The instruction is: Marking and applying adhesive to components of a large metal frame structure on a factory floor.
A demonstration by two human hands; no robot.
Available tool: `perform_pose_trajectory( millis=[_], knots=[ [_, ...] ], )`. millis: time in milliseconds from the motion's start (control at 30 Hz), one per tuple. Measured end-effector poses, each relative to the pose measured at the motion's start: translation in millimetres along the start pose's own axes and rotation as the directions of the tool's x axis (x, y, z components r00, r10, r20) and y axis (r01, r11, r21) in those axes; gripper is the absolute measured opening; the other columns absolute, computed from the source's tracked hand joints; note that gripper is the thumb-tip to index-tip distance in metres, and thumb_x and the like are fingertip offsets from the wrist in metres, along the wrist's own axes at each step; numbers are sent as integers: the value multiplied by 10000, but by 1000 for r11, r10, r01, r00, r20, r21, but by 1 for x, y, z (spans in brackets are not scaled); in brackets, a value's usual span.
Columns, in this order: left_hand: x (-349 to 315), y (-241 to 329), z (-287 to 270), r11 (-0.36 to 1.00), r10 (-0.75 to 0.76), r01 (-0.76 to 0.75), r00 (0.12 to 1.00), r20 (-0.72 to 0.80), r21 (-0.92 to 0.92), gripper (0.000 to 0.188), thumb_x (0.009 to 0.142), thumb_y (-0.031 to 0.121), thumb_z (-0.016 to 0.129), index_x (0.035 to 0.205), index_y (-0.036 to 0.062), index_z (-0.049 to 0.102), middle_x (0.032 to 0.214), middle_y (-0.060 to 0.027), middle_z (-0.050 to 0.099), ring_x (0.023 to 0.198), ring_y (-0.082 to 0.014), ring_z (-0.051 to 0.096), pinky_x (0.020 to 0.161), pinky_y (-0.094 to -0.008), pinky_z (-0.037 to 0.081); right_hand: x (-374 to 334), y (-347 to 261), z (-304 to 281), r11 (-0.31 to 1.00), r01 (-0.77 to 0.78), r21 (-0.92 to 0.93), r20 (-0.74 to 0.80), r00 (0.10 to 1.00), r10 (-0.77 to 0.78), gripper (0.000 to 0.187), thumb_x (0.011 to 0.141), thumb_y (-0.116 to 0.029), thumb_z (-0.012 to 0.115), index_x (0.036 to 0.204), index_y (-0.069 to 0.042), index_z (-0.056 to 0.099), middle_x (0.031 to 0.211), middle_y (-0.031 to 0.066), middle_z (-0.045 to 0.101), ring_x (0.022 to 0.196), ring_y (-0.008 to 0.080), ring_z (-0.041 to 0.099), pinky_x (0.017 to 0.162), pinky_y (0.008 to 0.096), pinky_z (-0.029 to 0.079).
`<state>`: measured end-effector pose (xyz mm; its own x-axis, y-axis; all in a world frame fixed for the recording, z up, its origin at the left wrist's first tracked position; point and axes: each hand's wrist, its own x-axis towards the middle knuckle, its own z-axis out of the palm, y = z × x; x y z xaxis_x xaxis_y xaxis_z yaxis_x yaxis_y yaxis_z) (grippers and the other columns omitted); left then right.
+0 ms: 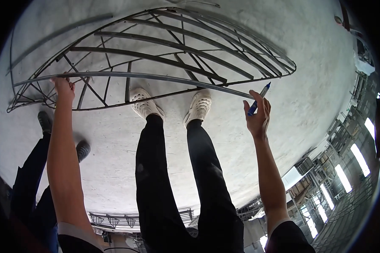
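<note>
A long, thin grey metal bar (156,76) runs across the near part of a curved, welded metal frame (128,88) on the floor. My left hand (64,88) is closed round this bar near its left end. At the other end, my right hand (259,116) has a blue marker (253,108) held between its fingers, the tip pointing up and right. The thumb and index finger of that hand are spread beside the bar's end; whether they touch it I cannot tell. Several more metal bars (156,57) lie across the frame beyond.
My light clogs (144,103) stand at the frame's near edge. Another person's dark shoe (44,122) is at the left, close to my left forearm. A separate bar (59,38) lies on the pale floor (223,122) at the far left. Racks (312,181) stand along the right.
</note>
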<state>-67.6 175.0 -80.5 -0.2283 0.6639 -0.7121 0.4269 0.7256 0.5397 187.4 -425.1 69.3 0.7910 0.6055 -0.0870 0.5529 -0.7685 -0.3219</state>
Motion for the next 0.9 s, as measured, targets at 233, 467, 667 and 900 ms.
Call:
perform_pose_trajectory(
  millis=[233,467,667,900],
  knots=[
    [-152,-108,-50,864,381,-418,907,177,282,480,1032,462,369,1002,83,662,836,-14,608,739,-118,484,645,-294,403,-1,19,-20,993,-33,116,-23,999,36,442,779,-54,774,1186,-65,601,1052,94,691,974,284,622,941,414,431],
    [-381,-269,-131,155,-308,-506,791,528,849,510,925,540,570,1102,68,645,963,-110,683,939,-272,642,823,-387,489,-97,24,-35,902,-305,307,-84,935,345,263,874,-81,693,1119,-52,601,1001,99,710,943,253,667,831,377,496],
    [-460,-288,-116,313,-77,-494,838,540,811,505,933,522,563,1118,57,629,970,-71,683,920,-252,653,798,-439,481,-107,54,-32,279,-744,608,526,640,560,317,971,-265,587,1165,-16,564,873,126,714,773,183,692,748,315,539],
    [-505,-286,-118,760,-100,-235,879,466,606,459,943,482,572,990,39,681,822,-77,669,784,-218,643,707,-369,477,-94,54,-49,639,-741,205,793,508,335,396,928,-375,561,928,3,677,651,78,655,611,176,659,573,296,511]
  ],
)
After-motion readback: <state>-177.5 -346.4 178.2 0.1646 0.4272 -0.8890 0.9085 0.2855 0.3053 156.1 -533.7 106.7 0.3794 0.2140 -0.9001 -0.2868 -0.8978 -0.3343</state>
